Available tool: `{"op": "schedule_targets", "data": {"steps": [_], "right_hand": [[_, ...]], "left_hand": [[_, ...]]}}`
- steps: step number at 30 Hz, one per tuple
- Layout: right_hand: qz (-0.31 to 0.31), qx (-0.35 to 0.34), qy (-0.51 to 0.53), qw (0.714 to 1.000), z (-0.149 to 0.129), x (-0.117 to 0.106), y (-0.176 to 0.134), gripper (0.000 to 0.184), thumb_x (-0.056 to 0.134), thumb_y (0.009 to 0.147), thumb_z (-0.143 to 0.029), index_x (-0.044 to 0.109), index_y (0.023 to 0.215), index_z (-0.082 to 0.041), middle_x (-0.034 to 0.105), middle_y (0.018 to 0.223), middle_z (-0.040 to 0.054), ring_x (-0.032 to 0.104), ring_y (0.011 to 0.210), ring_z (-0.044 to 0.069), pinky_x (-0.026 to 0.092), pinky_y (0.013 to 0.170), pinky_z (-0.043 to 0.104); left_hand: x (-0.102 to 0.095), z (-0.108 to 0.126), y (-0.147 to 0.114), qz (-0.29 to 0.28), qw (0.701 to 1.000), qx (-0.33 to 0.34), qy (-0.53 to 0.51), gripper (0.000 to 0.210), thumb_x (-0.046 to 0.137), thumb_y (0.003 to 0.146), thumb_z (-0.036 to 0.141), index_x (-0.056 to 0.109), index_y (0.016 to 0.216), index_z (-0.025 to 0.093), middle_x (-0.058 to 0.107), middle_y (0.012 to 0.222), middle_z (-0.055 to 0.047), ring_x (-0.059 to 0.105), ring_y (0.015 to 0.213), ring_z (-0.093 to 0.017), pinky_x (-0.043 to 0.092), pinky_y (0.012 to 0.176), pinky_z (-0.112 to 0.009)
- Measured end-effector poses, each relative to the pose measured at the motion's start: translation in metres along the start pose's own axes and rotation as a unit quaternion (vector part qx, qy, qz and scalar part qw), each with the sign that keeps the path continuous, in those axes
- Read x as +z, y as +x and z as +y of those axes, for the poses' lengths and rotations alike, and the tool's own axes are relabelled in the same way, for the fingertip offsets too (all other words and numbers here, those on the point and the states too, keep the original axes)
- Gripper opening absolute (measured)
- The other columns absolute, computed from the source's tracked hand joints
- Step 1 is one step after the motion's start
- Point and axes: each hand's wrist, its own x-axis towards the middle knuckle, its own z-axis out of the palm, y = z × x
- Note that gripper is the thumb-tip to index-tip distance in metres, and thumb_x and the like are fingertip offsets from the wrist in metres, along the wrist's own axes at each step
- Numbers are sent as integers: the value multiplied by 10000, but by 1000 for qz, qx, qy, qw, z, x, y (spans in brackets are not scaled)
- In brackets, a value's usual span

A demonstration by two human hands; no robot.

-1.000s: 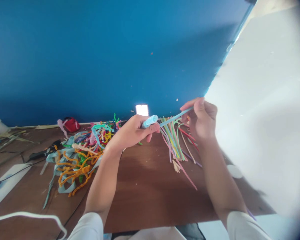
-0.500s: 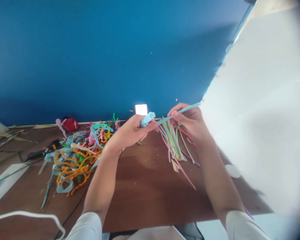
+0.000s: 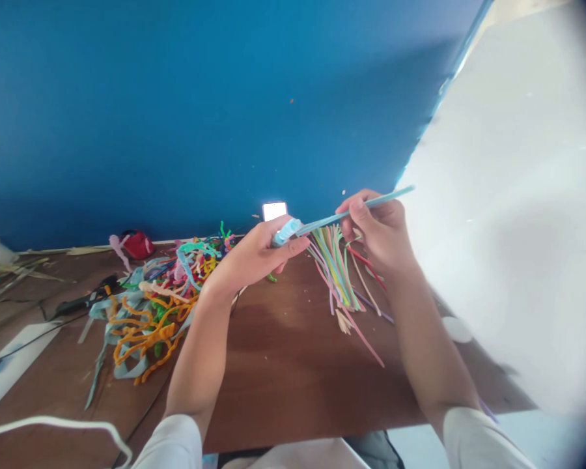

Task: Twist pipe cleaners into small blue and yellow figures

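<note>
Blue strip (image 3: 324, 222) runs straight — slender, meeting a paler coil (image 3: 288, 232).

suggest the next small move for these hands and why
Perhaps wind the light-blue strip around the light-blue roll: the left hand holds the roll, and the right hand pinches the strip, its near end at the roll, far end free.

Both my forearms (image 3: 202, 365) reach forward, slanting inward; my left hand (image 3: 258, 255) curls in a grip and my right hand (image 3: 381, 228), near it, pinches.
</note>
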Motion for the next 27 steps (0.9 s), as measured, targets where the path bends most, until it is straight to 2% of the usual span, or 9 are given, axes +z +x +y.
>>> {"op": "schedule_targets", "data": {"steps": [5,9,19,23,27], "right_hand": [[5,-8,8,1000,-1,1,0,281,610,878,-472,676,787,-215,557,532,-34,482,458,67,380,422,226],[27,-16,-4,1000,0,0,0,278,615,872,-479,685,786,-224,545,503,-44,483,441,69,388,419,227],[60,-19,-6,998,0,2,0,290,636,850,-500,690,752,-233,543,535,-35,493,473,72,392,431,235],[92,-21,-19,995,1,1,2,330,625,841,-540,680,748,-229,553,572,-28,496,483,69,396,429,235],[117,-24,-33,992,1,1,2,354,604,843,-568,672,752,-233,568,606,-17,505,496,80,390,429,247]], "left_hand": [[-2,1,0,10,1000,-8,-3,397,541,876,457,534,1178,201,464,556,52,447,499,-90,356,472,-200],[-1,-1,2,45,999,4,-30,420,540,879,441,509,1216,191,474,585,47,461,532,-94,367,508,-207],[0,-8,6,92,995,-4,-40,361,550,884,436,518,1162,208,590,768,-11,503,643,-112,404,584,-228],[-2,-7,7,72,997,-8,-27,245,456,931,365,540,1077,188,620,810,-26,477,629,-96,392,568,-216],[-2,-8,9,53,998,7,-16,219,429,942,324,571,968,159,640,812,-40,498,638,-86,385,565,-204]]}}
